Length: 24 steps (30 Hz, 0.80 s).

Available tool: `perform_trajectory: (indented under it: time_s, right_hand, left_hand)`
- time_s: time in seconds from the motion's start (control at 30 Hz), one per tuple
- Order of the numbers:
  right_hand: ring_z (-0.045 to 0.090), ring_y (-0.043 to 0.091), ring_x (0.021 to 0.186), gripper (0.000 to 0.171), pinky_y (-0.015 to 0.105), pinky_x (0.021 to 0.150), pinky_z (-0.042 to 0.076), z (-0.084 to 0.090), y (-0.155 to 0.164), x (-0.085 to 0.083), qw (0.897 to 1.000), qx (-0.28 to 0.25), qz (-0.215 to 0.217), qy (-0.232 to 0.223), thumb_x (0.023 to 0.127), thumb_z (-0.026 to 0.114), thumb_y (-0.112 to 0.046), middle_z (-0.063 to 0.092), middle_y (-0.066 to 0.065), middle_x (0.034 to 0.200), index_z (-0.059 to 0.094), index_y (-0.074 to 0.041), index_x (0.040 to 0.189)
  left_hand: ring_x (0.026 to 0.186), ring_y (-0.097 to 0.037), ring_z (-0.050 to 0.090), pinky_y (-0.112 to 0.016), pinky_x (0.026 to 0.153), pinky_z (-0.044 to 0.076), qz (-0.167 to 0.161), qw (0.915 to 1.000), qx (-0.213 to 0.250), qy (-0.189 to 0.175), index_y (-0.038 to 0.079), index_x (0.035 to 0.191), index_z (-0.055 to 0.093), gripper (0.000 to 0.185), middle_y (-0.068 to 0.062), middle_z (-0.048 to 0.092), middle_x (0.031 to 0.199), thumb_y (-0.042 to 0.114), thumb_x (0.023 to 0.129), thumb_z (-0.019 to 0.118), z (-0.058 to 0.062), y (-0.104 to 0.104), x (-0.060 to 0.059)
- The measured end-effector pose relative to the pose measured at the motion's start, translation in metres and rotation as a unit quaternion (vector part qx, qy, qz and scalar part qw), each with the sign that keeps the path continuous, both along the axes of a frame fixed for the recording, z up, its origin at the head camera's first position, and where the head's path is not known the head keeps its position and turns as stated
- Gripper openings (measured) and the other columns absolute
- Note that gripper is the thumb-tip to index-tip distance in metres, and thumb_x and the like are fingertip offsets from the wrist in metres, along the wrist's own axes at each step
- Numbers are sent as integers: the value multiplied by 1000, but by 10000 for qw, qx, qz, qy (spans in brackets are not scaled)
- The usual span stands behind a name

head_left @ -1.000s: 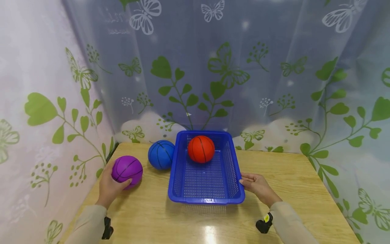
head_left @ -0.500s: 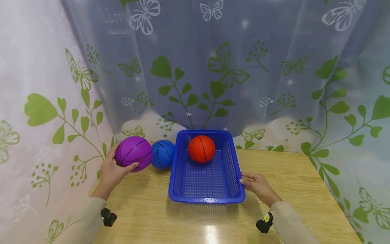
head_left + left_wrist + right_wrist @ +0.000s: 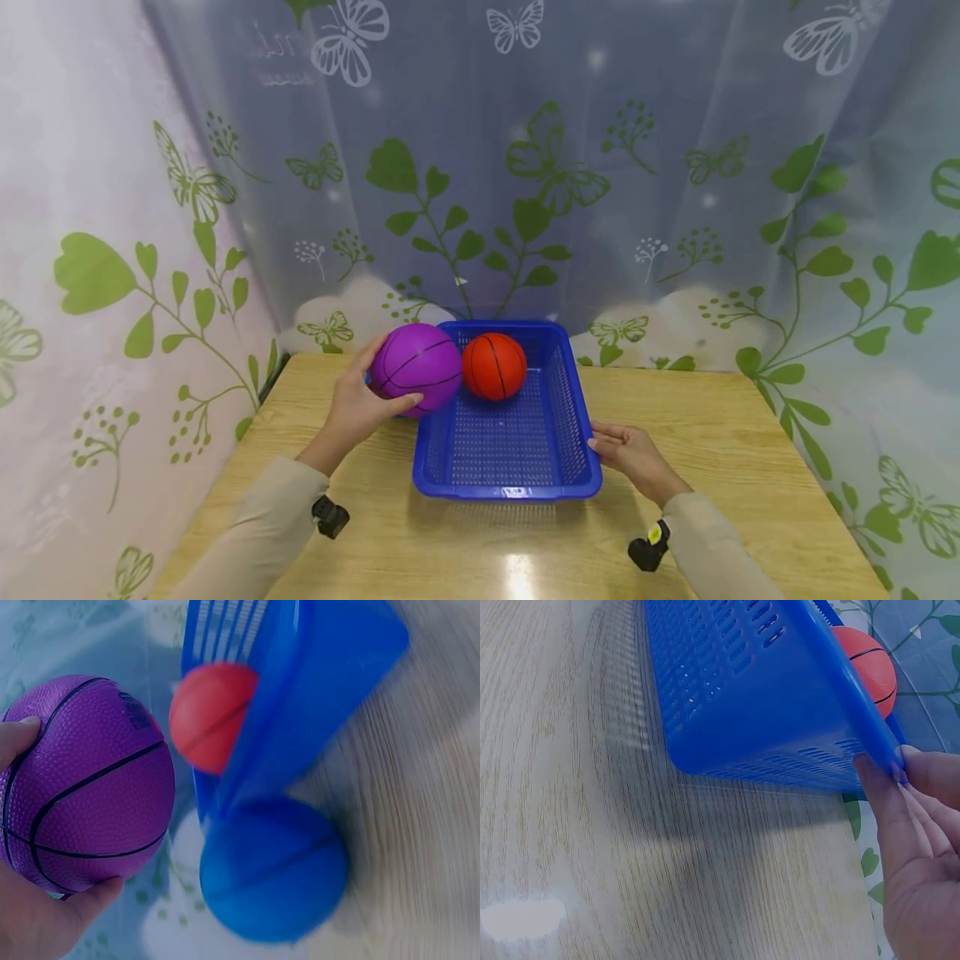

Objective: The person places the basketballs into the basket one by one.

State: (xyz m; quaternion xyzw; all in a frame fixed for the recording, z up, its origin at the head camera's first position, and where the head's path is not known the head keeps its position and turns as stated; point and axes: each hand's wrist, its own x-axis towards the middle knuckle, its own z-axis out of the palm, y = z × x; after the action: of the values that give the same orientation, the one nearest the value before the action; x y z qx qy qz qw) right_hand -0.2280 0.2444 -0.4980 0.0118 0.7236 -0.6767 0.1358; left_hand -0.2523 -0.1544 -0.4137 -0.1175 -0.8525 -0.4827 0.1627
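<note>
My left hand grips a purple ball in the air, over the left rim of a blue mesh basket. A red ball lies in the basket's far end. In the left wrist view, the purple ball sits in my left hand, above a blue ball that lies on the table beside the basket. The head view hides that blue ball behind my hand. My right hand rests with straight fingers against the basket's right rim.
The basket stands on a wooden table closed in by leaf-and-butterfly curtains at the back and both sides. Small black cameras are strapped at both wrists.
My left hand lifted the purple ball off the table's left side and carried it right, up to the basket's left rim. The right hand and basket stayed put.
</note>
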Motion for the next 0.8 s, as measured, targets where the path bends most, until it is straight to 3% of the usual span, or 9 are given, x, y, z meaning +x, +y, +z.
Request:
perform_trajectory:
  time_s: [0.2, 0.4, 0.8]
  right_hand:
    - [57, 23, 102, 48, 33, 84, 47, 2, 0, 0, 10000, -8, -18, -16, 86, 55, -6, 49, 26, 121, 38, 10, 129]
    - [56, 25, 104, 49, 35, 86, 46, 4, -1, 1, 10000, 37, 14, -35, 87, 55, -7, 48, 26, 122, 37, 10, 129]
    - [56, 26, 103, 48, 34, 85, 46, 3, -1, 2, 10000, 13, 17, -61, 87, 54, -7, 48, 27, 122, 37, 10, 129]
  left_hand:
    - [121, -31, 39, -45, 87, 45, -372, 9992, -54, -126, 26, 136, 35, 96, -6, 34, 140, 36, 54, 84, -8, 35, -1]
    - [117, -29, 45, -42, 88, 44, -635, 9976, -59, -255, 21, 135, 39, 95, -6, 37, 138, 32, 53, 85, -27, 66, 1]
    - [114, -30, 47, -42, 89, 43, -754, 9949, -19, -674, 12, 134, 40, 95, -10, 41, 134, 29, 52, 85, -65, 122, 8]
